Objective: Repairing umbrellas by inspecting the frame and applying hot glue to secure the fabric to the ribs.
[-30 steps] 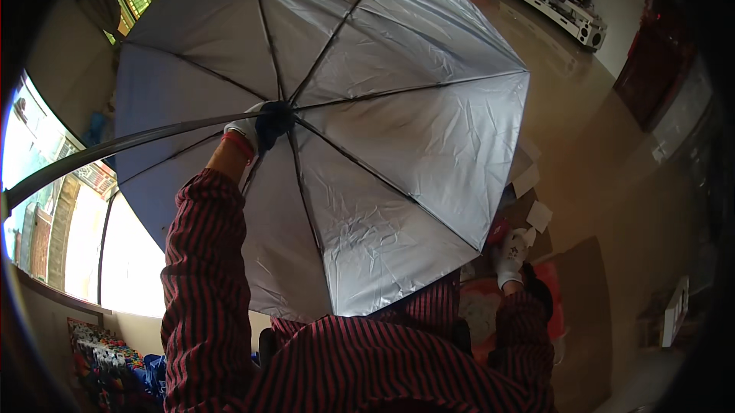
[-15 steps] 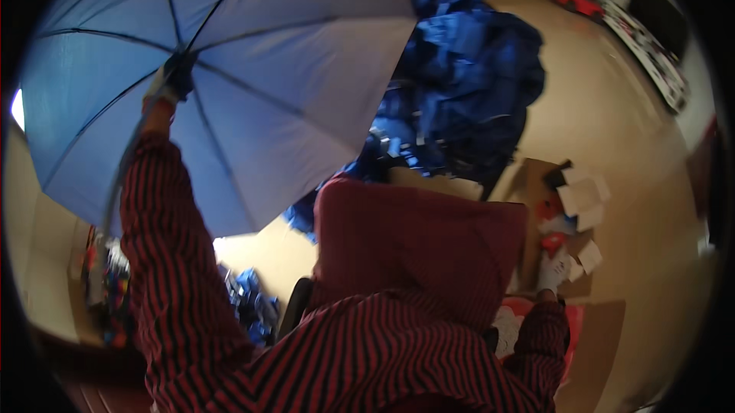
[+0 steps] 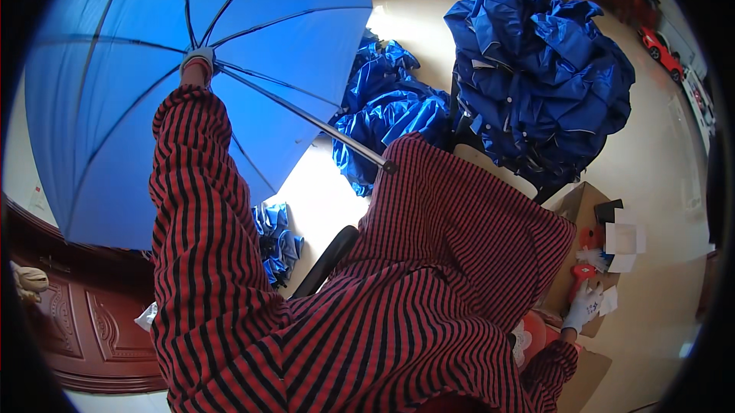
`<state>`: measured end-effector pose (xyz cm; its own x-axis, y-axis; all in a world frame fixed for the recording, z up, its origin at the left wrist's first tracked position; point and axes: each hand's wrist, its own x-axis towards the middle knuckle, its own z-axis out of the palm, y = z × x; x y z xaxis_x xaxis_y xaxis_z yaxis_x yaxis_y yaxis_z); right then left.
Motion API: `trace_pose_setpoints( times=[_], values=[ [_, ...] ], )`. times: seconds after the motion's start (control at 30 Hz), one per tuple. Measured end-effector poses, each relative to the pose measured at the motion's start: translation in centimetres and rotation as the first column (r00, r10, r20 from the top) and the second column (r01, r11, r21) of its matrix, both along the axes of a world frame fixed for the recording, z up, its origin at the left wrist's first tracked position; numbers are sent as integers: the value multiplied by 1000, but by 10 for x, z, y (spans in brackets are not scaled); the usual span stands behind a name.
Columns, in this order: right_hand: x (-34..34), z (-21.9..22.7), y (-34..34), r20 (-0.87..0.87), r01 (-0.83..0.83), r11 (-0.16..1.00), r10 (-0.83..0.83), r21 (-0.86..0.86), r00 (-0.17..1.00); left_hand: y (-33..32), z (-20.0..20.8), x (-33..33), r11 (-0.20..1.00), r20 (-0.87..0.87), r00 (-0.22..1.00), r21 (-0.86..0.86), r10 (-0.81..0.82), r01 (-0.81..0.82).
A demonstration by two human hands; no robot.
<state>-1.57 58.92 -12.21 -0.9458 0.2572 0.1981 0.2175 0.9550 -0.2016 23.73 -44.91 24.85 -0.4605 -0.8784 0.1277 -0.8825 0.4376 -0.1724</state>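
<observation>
A large blue umbrella [image 3: 298, 49] is spread open at the upper left, its ribs and underside facing me. My left hand [image 3: 197, 63], in a pale glove, is closed round it at the hub where the ribs meet. The umbrella's metal shaft [image 3: 306, 118] slants down to the right, its dark end over the striped red and black cloth on my lap. Low on the right, my gloved right hand [image 3: 586, 306] is at a cardboard box [image 3: 570, 210], its fingers closed against a red object [image 3: 582, 275] whose kind I cannot make out.
A big heap of blue umbrellas [image 3: 543, 76] stands ahead to the right, with more blue umbrellas [image 3: 398, 107] beside it. An opened white carton [image 3: 624, 238] sits at the cardboard box. A black armrest [image 3: 325, 260] is by my left side; a carved wooden door [image 3: 99, 321] stands at left.
The view has shifted and sharpened. The umbrella's shaft has swung from beside my left forearm to across my lap. My right hand stays by the box and the red object.
</observation>
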Motion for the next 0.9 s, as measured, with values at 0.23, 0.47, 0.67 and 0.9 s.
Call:
trace_pose_setpoints(
  times=[0.23,0.47,0.67,0.9],
  values=[
    [-7,34,-24,-325,-208,970,157,-128,933,17,-20,21,982,373,928,-183,20,52],
    [-6,115,-135,-421,-424,904,364,-55,831,57,-38,8,879,-896,157,440,415,184],
    [63,188,-309,-626,-857,197,609,-477,488,73,-31,16,732,-908,-86,271,411,625],
    [155,222,-423,-68,-297,-57,997,-953,27,132,-38,-48,678,-850,-381,-39,363,734]
  ],
)
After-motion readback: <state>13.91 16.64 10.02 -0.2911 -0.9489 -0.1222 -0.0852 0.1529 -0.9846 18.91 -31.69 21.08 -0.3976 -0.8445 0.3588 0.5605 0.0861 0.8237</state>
